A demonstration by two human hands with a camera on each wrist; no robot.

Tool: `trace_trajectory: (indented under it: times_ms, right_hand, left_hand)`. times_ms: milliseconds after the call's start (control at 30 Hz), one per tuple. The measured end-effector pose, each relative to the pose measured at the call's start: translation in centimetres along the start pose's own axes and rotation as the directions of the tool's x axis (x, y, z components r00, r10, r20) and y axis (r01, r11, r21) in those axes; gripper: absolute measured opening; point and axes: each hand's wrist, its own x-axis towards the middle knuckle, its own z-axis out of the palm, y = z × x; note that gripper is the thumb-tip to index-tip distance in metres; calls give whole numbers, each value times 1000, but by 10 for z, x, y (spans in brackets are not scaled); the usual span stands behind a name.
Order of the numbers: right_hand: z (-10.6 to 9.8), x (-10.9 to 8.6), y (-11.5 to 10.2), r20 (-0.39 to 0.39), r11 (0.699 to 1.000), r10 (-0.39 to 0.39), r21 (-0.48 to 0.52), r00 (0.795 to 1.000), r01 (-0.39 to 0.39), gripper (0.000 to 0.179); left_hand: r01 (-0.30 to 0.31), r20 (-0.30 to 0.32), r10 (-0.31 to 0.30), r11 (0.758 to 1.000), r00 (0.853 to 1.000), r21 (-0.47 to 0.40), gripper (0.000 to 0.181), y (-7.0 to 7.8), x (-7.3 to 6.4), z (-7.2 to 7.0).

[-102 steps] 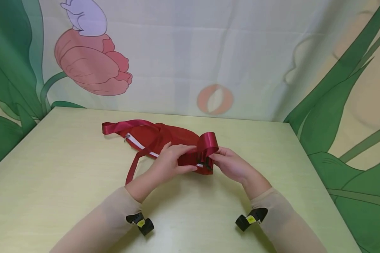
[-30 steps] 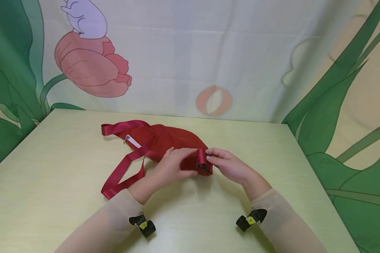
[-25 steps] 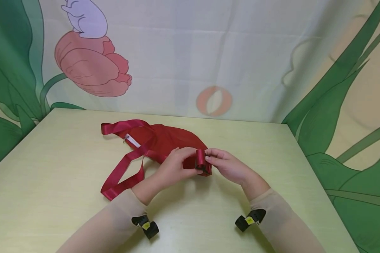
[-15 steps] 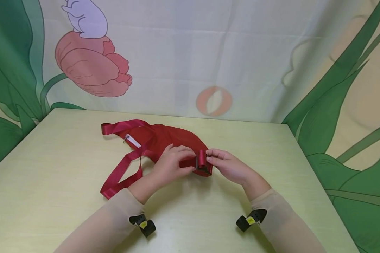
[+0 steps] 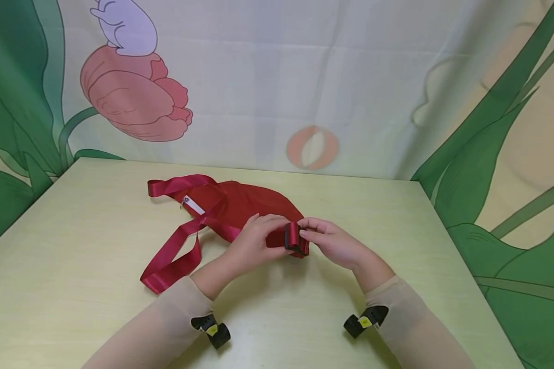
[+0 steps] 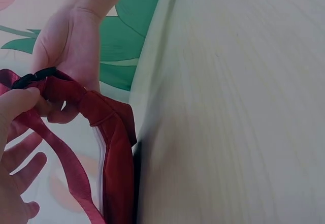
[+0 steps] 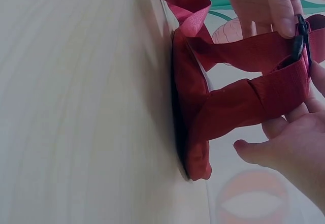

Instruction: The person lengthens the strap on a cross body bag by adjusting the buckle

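Observation:
A red waist bag (image 5: 258, 197) with a white zipper (image 5: 194, 205) lies toward the back of the table, its right end lifted between my hands. My left hand (image 5: 254, 246) pinches the shiny dark red strap by a black slider buckle (image 7: 299, 41), thumb right at the buckle's edge in the right wrist view. Close on the other side, my right hand (image 5: 337, 243) grips the buckle end of the strap, where a small strap loop (image 5: 294, 233) stands up through the buckle. The longer strap (image 7: 244, 54) runs back from the buckle toward the bag.
The pale wooden table (image 5: 281, 318) reaches a printed cloth backdrop (image 5: 240, 102). A slack bend of strap (image 5: 166, 271) lies beside the left forearm, and another strap fold (image 5: 159, 187) sits at the bag's far left. Each sleeve carries a small black wrist camera (image 5: 219, 335).
The strap loop at the buckle has shrunk from a tall one to a small one. More slack strap has come out by my left forearm. My left hand has shifted slightly back and forth.

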Motion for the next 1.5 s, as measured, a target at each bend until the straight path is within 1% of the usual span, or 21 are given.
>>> trace_trajectory:
  times_ms: [67, 167, 300, 400, 467, 567, 633, 700, 767, 833, 933, 1000, 1067, 1133, 1167, 1233, 1267, 1300, 1367, 1433, 1500]
  right_hand:
    - [-1, 0, 0, -1, 1000, 2, -1, 1000, -2, 22]
    - [-3, 0, 1, 0, 1000, 11, -1, 1000, -11, 22]
    - [-5, 0, 1, 8, 1000, 7, -2, 1000, -7, 21]
    - [-4, 0, 0, 13, 1000, -6, 1, 1000, 6, 21]
    - [-4, -1, 0, 8, 1000, -8, 0, 1000, 8, 21]
    - [-3, -1, -1, 6, 1000, 9, -16, 1000, -9, 22]
    - [-3, -2, -1, 1, 999, 21, -34, 1000, -21, 24]
    - [-3, -2, -1, -4, 998, 35, -43, 999, -35, 26]
    - [-4, -3, -1, -11, 998, 44, -49, 999, -45, 27]
    - [-6, -3, 0, -18, 997, 52, -54, 998, -53, 27]
    - [-10, -4, 1, -21, 994, 63, -84, 998, -65, 25]
    - [-11, -6, 0, -25, 988, 71, -134, 997, -74, 22]
    - [-9, -8, -3, -20, 970, 69, -232, 997, -72, 21]
    - [-3, -9, -8, 9, 942, 63, -332, 998, -56, 26]
    - [1, -9, -12, 32, 920, 55, -390, 998, -39, 29]
    - [9, -7, -17, 86, 858, 36, -514, 996, 13, 33]
    - [11, -6, -19, 113, 821, 36, -569, 993, 35, 33]
    - [13, -6, -21, 132, 781, 41, -622, 990, 50, 30]
    - [11, -7, -24, 149, 679, 46, -730, 988, 79, 20]
    - [3, -11, -24, 142, 582, 67, -810, 988, 77, 12]
    - [-8, -16, -23, 102, 498, 94, -866, 990, 41, 10]
  left_hand:
    - [4, -8, -4, 1000, 1000, 20, 38, 0, 0, -1]
    - [14, -6, -13, 996, 1000, 93, 37, -1, 0, -4]
    - [16, -20, -12, 979, 1000, 205, 32, -3, 0, -7]
    - [20, -30, -13, 970, 999, 242, 32, -5, -1, -8]
    - [9, -12, -6, 974, 1000, 224, 38, -6, -1, -7]
    - [-20, 29, 16, 987, 999, 159, 44, -5, -2, -4]
    - [-29, 34, 25, 993, 999, 116, 41, -4, -2, -4]
    - [-28, 23, 26, 993, 999, 113, 33, -5, -2, -6]
    - [-26, 9, 25, 988, 1000, 154, 24, -6, -2, -9]
    - [-17, 8, 16, 978, 1000, 208, 18, -9, -3, -12]
    - [13, 35, -24, 960, 999, 279, 19, -11, -4, -16]
    - [32, 71, -57, 949, 996, 315, 23, -10, -5, -17]
    - [27, 106, -68, 938, 992, 345, 29, -7, -5, -17]
    - [1, 132, -54, 929, 990, 369, 32, -2, -5, -18]
    - [-16, 139, -40, 927, 989, 376, 33, 1, -5, -18]
    - [-46, 162, -19, 921, 987, 386, 35, 7, -6, -20]
    - [-57, 183, -16, 920, 983, 387, 34, 9, -6, -22]
    - [-59, 210, -25, 922, 977, 384, 33, 12, -7, -26]
    - [-54, 271, -57, 922, 961, 384, 29, 13, -9, -34]
    - [-17, 332, -122, 922, 935, 386, 25, 13, -14, -45]
    - [20, 370, -179, 919, 912, 394, 22, 8, -19, -58]
